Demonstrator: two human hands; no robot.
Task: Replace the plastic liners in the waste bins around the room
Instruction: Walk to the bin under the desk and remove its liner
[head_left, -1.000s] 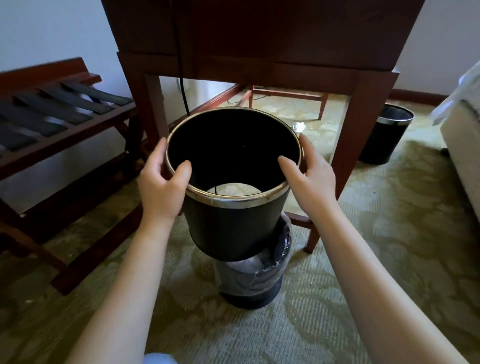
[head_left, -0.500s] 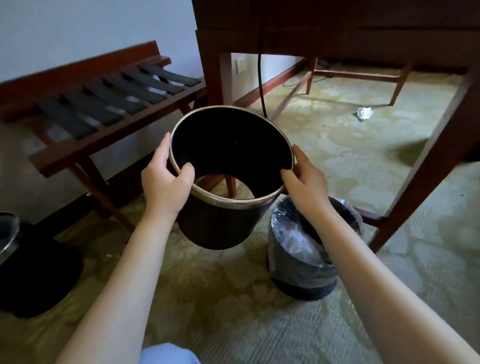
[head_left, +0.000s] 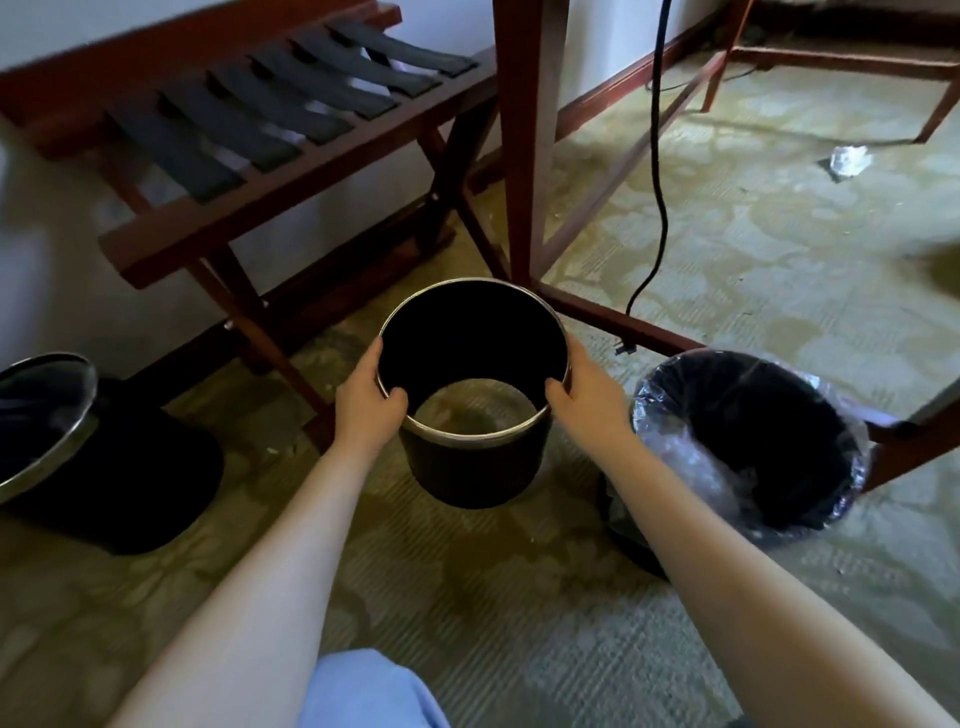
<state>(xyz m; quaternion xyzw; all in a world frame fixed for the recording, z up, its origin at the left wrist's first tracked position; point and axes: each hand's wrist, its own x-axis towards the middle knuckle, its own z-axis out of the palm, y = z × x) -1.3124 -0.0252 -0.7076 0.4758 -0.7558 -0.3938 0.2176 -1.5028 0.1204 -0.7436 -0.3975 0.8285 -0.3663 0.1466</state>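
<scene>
Green patterned carpet (head_left: 727, 270) covers the floor. A red-brown wooden luggage rack (head_left: 249, 130) with black straps stands at ten o'clock against the white wall. A desk leg (head_left: 524, 145) of the same wood, with low rails, comes down at twelve o'clock just behind the bin shell (head_left: 478, 467). The shell is black, metal-rimmed and open at the bottom, so carpet shows through it; it is held in the middle of the view. At three o'clock stands a lined bin (head_left: 727, 395), its clear plastic liner (head_left: 696, 467) folded over the rim, close against the right forearm. At nine o'clock a second black bin (head_left: 145, 467) sits tilted. The left hand (head_left: 366, 410) and right hand (head_left: 587, 395) clasp opposite sides of the shell's rim, thumbs inside. A black cable (head_left: 658, 156) hangs at one o'clock, and crumpled paper (head_left: 849, 160) lies at two o'clock, well apart.
</scene>
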